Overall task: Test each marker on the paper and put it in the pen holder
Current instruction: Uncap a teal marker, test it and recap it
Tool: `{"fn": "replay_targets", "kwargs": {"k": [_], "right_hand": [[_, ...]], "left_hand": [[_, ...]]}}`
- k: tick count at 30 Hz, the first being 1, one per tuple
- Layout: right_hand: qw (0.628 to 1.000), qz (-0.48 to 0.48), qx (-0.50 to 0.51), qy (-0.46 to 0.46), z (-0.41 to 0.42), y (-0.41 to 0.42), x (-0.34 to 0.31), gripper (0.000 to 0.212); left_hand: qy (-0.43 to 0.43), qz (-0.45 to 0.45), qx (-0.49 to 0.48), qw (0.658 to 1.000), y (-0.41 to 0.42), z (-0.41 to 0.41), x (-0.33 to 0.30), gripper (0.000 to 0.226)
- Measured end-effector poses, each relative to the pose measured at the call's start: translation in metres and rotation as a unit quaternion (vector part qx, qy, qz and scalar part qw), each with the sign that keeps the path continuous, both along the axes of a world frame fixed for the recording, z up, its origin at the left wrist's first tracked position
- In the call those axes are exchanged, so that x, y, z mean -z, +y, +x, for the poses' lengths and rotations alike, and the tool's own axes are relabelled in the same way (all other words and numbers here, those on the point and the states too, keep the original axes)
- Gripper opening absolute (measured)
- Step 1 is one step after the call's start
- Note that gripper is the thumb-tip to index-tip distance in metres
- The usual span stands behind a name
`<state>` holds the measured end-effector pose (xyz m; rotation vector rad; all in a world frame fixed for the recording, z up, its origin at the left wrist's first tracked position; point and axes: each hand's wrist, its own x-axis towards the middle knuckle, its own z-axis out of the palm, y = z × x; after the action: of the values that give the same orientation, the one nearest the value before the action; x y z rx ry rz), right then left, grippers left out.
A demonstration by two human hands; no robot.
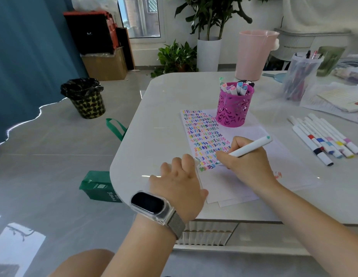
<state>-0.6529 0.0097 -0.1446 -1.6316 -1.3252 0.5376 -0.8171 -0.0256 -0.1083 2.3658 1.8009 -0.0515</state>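
One pale tabletop (pixel 166 108), rounded at its corners, carrying everything below. Sheets of white paper (pixel 230 188) lying stacked near the front edge, top sheet covered along its left half in rows of small coloured squiggles. Pink bin (pixel 252 54) at the far edge, beside a clear bag of pens (pixel 300 76). Magenta cut-out pen holder (pixel 233 108) standing upright on the paper's far end, several capped markers (pixel 237 88) poking from its mouth. Row of white markers (pixel 326 138) lying side by side on the right, well apart from the holder, coloured caps pointing toward the front edge. Left hand (pixel 180 180), smartwatch (pixel 150 202) on the wrist, fingers loosely bent, pressing down at the left edge of the paper; something small and green at the fingertips, too hidden to identify. Right hand (pixel 246 162) grasping a white marker (pixel 252 146) with a teal end, fingers curled round the barrel, tip down on the paper at the lowest row of squiggles, rear end tilted up to the right.
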Motion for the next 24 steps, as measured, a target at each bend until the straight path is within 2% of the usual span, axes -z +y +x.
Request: {"fn": "replay_targets", "kwargs": {"k": [16, 24], "right_hand": [[0.999, -0.017, -0.023, -0.028, -0.0009, 0.0006, -0.0048, 0.036], [0.998, -0.026, -0.039, -0.041, 0.0000, 0.0009, -0.0081, 0.036]], "left_hand": [[-0.052, -0.042, 0.006, 0.998, 0.0000, -0.0009, -0.0063, 0.057], [-0.023, -0.043, -0.009, 0.999, 0.0016, 0.0011, -0.0061, 0.059]]}}
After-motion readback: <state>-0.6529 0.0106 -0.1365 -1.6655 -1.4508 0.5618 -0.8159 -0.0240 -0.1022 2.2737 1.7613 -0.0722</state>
